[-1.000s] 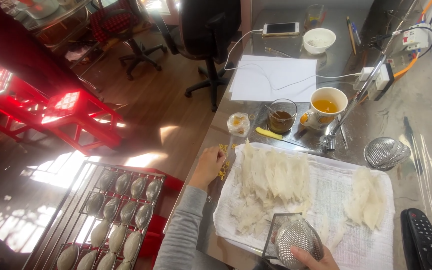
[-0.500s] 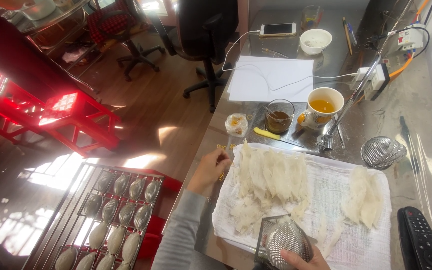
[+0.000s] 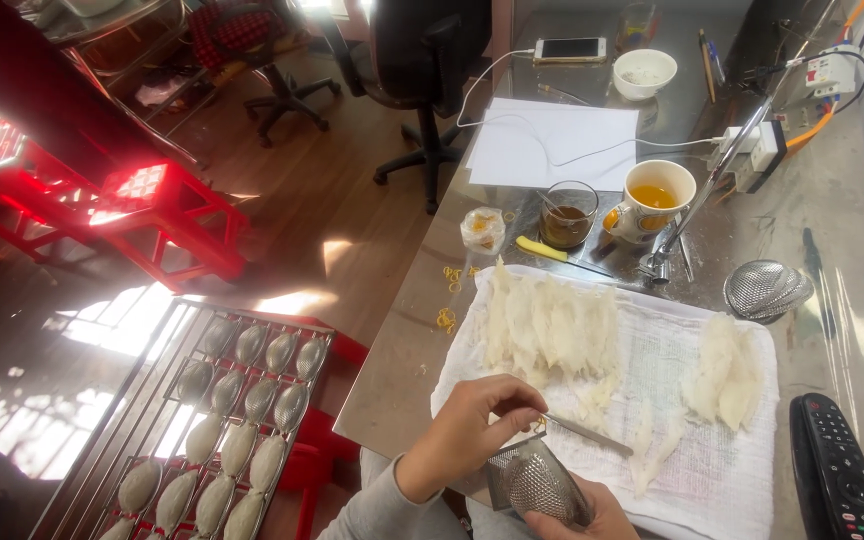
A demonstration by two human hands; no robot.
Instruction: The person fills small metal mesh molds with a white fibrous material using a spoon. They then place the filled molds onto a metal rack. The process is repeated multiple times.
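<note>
**White, feathery strands worked over a metal mould at a steel surface**

Pale strands, fine and fibrous, lie fanned in a large heap (image 3: 550,328) on a white cloth (image 3: 712,470) spread over the steel surface (image 3: 402,370), with a smaller heap (image 3: 724,372) well apart to its right and a few loose wisps (image 3: 652,450) between them. They look light, soft and easily torn, best lifted by a pinch near the middle of a tuft rather than dragged by the tips.

At the bottom edge of the view the right hand (image 3: 577,515) cups a spoon-shaped mesh mould (image 3: 542,487) from beneath, fingers closed around it. The left hand (image 3: 472,425) is pinched shut on slim metal tweezers (image 3: 582,432), whose tip rests on the cloth just beside the loose wisps. The mould looks rigid, thin and light; held from below, it leaves its hollow free.

Beyond the cloth stand a mug of yellow liquid (image 3: 657,195), a glass of brown liquid (image 3: 566,215), a round mesh strainer (image 3: 764,290) and a black remote control (image 3: 837,470). Left of the surface, a wire rack (image 3: 222,420) carries rows of filled oval moulds.
</note>
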